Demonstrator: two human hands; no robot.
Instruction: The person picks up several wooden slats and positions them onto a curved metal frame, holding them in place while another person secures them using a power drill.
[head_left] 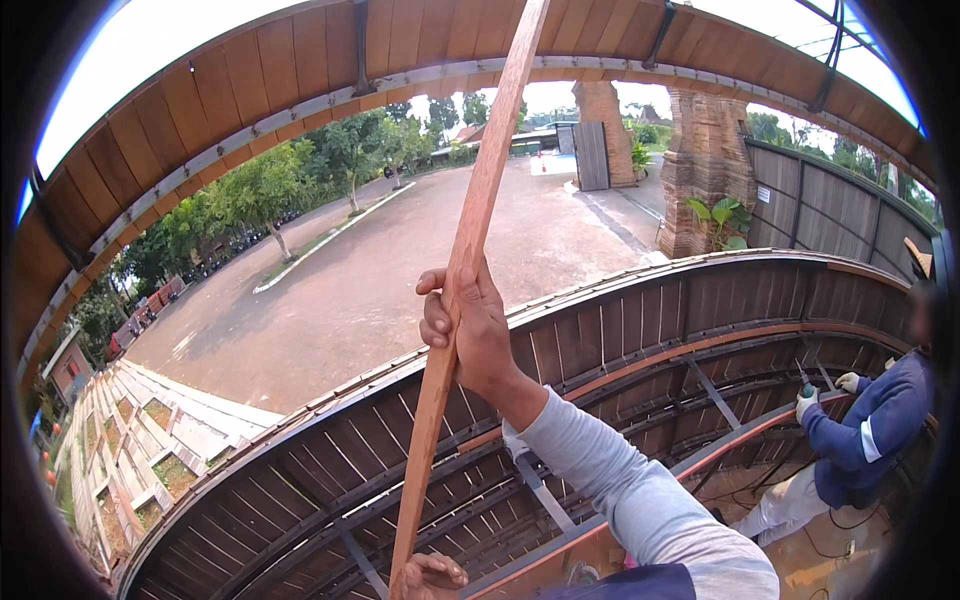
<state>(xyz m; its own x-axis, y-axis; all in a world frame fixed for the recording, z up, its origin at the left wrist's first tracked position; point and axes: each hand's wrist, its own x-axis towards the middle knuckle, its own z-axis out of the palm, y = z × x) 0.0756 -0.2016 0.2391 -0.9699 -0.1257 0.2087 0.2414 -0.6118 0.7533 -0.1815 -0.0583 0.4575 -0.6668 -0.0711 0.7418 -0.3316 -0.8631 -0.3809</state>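
Observation:
A long, narrow reddish-brown wooden batten (pixel 467 245) stands tilted in front of me, running from the bottom edge up past the top of the view. Partway up it, my right hand (pixel 482 335) is closed round the batten, its fingers curling over the left side; a grey sleeve covers that arm. Low at the bottom edge, my left hand (pixel 432 577) is partly in view, fingers curled at the batten's lower part. The batten's upper end reaches toward the curved wooden overhang (pixel 300 55).
A curved slatted wall (pixel 600 345) with metal framing sweeps below and to the right. At the right, a co-worker (pixel 870 430) in a dark blue top and gloves holds a green power tool (pixel 808 390). Cables (pixel 815 530) lie on the floor. Beyond are a paved yard (pixel 380 270) and brick pillars (pixel 705 165).

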